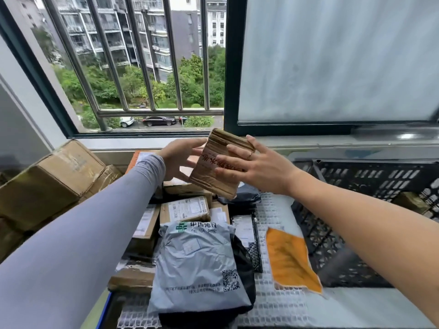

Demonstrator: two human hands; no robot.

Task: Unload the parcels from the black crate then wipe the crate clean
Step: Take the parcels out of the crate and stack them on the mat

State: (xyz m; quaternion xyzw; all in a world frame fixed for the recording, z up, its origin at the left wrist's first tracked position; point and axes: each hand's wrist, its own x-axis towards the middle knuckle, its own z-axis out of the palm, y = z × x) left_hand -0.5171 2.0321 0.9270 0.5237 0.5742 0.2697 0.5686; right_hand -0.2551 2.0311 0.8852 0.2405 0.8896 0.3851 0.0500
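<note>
Small brown box [222,163] held up between left hand [177,160] and right hand [255,163], fingers flat on it. Parcels piled below; grey bag [197,264] on top. Orange cloth [291,260] laid beside black crate [361,184].

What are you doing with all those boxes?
A person is holding a small cardboard box up between both hands: the left hand cups its far side, the right hand lies flat on its front. Below is a pile of parcels, with a grey mail bag on top. The black crate sits to the right, and an orange cloth lies beside it.
</note>
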